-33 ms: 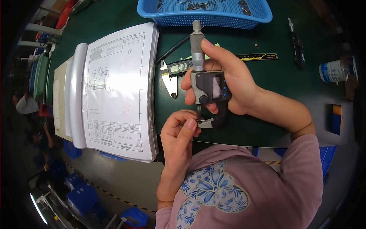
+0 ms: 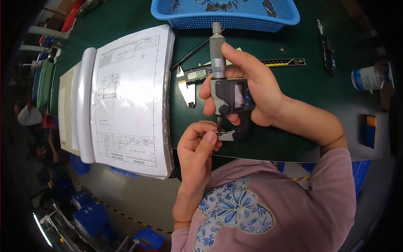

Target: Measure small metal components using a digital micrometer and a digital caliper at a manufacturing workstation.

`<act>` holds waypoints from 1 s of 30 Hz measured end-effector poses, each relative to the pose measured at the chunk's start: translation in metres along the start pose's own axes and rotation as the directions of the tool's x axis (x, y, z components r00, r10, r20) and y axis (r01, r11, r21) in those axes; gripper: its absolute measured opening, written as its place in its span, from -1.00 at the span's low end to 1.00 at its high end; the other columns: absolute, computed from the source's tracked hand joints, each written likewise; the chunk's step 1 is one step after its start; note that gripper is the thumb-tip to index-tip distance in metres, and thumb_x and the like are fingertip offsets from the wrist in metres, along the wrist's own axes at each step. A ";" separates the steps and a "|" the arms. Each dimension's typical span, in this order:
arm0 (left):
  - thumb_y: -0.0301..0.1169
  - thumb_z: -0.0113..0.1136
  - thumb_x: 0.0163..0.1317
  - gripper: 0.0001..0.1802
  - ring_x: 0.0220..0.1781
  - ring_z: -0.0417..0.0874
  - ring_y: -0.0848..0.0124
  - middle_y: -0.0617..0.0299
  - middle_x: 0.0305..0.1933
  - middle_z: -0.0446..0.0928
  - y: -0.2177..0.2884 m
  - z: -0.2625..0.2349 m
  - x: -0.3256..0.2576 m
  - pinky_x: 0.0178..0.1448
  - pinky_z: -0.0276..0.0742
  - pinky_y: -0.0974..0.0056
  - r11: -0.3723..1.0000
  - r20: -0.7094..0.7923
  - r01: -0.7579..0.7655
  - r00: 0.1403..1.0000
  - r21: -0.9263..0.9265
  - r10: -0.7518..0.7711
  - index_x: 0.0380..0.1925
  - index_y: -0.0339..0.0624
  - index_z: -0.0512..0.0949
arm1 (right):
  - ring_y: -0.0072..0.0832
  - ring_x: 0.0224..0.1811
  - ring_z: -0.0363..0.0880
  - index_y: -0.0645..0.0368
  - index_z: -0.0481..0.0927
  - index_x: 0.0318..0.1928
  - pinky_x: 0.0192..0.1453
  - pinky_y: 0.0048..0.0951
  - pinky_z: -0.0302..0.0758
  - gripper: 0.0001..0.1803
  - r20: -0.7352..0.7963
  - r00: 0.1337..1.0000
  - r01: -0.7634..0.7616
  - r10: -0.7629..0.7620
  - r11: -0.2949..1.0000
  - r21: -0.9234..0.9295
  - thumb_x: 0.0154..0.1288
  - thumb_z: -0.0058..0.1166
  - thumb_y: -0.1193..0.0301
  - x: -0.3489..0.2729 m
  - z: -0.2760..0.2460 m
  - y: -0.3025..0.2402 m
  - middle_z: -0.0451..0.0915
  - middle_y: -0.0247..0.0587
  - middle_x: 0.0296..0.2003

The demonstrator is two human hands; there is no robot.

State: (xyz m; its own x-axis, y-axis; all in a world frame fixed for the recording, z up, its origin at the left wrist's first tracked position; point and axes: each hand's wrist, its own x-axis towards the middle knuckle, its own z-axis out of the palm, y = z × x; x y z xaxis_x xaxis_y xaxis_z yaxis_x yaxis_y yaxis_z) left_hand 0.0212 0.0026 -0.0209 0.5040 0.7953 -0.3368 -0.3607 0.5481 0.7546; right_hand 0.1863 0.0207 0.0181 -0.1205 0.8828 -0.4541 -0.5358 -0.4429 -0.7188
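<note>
My right hand (image 2: 262, 90) is wrapped round a digital micrometer (image 2: 218, 92), its thumb on the grey thimble at the top. The micrometer stands upright, with its small display facing up and its curved frame pointing toward me. Down at its jaws, my left hand (image 2: 197, 145) pinches a small thin metal part (image 2: 218, 133) between thumb and forefinger. The part sits at the gap between spindle and anvil; most of it is hidden by the fingertips. Behind the micrometer lies a digital caliper (image 2: 196, 74) on the green table, partly covered by my right hand.
On the left lies an open binder of technical drawings (image 2: 130, 105). At the back stands a blue mesh basket (image 2: 226, 23) holding many small metal pins. A dark pen-like rod (image 2: 191, 53) lies beside the caliper. To the right are a black tool (image 2: 326, 50) and a white-blue tub (image 2: 367, 78).
</note>
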 end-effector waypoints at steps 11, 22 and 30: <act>-0.45 -0.05 0.15 -0.90 -0.46 0.29 0.55 0.22 -0.38 0.33 0.007 -0.002 0.002 -0.36 0.22 0.50 0.974 0.044 -0.118 0.991 -0.195 0.129 -0.39 -0.26 0.34 | -0.64 -0.62 0.42 0.28 0.46 -0.38 -0.62 -0.71 0.29 -0.53 0.119 0.984 0.158 -0.132 0.954 -0.253 0.14 -0.22 0.06 -0.009 -0.003 -0.006 0.51 -0.19 -0.56; -0.38 -0.09 0.19 -0.84 -0.57 0.17 0.60 0.31 -0.55 0.22 0.011 0.002 -0.004 -0.47 0.13 0.50 0.829 0.205 0.153 0.978 -0.538 -0.047 -0.36 -0.27 0.34 | -0.66 -0.47 0.47 0.24 0.47 -0.48 -0.40 -0.66 0.39 -0.79 0.339 0.836 0.548 -0.432 0.613 -0.570 -0.20 0.23 0.62 -0.013 0.008 0.010 0.49 -0.32 -0.52; -0.38 -0.06 0.18 -0.84 -0.57 0.18 0.61 0.32 -0.57 0.23 0.010 0.002 -0.004 -0.47 0.13 0.52 0.850 0.204 0.132 0.978 -0.509 -0.030 -0.35 -0.27 0.35 | -0.68 -0.48 0.47 0.24 0.49 -0.49 -0.41 -0.66 0.40 -0.82 0.312 0.860 0.510 -0.404 0.655 -0.557 -0.18 0.23 0.56 -0.014 0.010 0.009 0.51 -0.32 -0.54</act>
State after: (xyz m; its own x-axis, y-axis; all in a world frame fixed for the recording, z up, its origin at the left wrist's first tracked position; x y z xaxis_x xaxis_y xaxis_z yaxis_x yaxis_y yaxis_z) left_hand 0.0171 0.0038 -0.0111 0.6643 0.7090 -0.2367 -0.6397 0.7031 0.3106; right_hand 0.1749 0.0055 0.0230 -0.1483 0.9869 0.0641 0.0533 0.0727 -0.9959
